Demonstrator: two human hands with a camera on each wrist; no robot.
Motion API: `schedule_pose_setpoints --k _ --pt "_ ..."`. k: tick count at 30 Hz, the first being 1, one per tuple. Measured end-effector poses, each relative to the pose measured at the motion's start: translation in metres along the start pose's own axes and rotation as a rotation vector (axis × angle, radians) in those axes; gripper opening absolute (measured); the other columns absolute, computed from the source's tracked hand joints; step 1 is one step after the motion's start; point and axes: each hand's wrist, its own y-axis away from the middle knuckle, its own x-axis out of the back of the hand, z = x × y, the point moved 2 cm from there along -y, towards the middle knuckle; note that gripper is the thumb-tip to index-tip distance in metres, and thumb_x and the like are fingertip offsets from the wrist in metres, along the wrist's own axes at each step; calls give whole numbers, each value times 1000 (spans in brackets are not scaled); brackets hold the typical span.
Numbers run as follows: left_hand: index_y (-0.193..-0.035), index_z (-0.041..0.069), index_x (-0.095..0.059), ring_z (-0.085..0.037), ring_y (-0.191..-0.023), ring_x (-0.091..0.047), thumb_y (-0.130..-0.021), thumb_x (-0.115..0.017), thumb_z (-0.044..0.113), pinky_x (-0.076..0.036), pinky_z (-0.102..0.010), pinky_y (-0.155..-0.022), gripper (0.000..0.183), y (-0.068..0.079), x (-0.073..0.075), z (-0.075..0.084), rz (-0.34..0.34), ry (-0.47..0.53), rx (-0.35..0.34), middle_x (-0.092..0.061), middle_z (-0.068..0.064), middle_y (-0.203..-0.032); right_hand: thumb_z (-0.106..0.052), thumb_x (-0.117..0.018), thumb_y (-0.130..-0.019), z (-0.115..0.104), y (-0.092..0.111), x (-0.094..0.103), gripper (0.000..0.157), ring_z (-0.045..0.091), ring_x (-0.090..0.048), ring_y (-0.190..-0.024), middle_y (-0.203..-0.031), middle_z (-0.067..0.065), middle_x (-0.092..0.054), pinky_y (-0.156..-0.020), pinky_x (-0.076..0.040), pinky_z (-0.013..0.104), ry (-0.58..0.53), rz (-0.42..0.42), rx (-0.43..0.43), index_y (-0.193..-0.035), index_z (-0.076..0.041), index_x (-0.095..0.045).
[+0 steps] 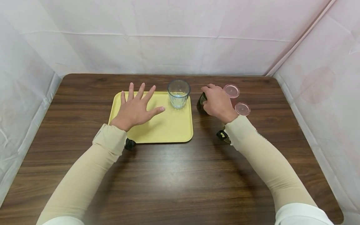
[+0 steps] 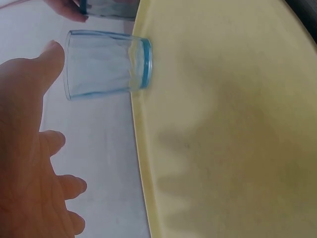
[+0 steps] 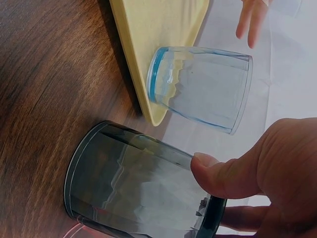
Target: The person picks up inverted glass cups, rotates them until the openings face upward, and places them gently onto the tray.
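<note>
On the far right part of a yellow tray (image 1: 171,129) stands a clear glass (image 3: 200,89) with a bluish base. Just right of the tray is a dark grey glass (image 3: 133,183), upright on or close over the wooden table. My right hand (image 1: 220,101) holds it from above, thumb and fingers at its rim. The left hand (image 1: 133,109) hovers over the tray's left side, palm down with fingers spread and nothing in it. In the left wrist view, its thumb overlaps the edge of the clear glass (image 2: 106,64) without gripping it.
Two pink, see-through round pieces (image 1: 231,91) lie on the brown wooden table (image 1: 168,181) to the right of my right hand. White cloth walls (image 1: 168,53) rise behind the table and at both sides.
</note>
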Motion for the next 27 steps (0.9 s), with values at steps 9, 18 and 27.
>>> schedule_pose_setpoints --k 9,18,27 --pt "-169 31 -5 -52 -158 20 -96 -40 81 9 -80 -121 96 13 2 -23 -22 20 38 1 -20 -176 -10 -68 -92 1 3 1 49 43 -63 -124 -139 21 -63 -103 -55 54 3 -2 7 -140 -2 -63" --pt "-169 20 7 -57 -155 22 -100 -48 72 3 -80 -122 103 22 -4 -57 -111 97 107 14 -27 -173 -10 -68 -90 -1 3 1 50 42 -63 -125 -139 21 -63 -103 -55 54 -10 5 3 -139 -2 -63" --pt "-161 -11 10 -58 -156 9 -111 -46 29 -8 -68 -129 85 30 -5 -83 -161 198 145 16 -41 -165 -8 -67 -90 -3 4 1 48 42 -63 -124 -137 19 -65 -101 -56 54 -19 -2 10 -138 -3 -64"
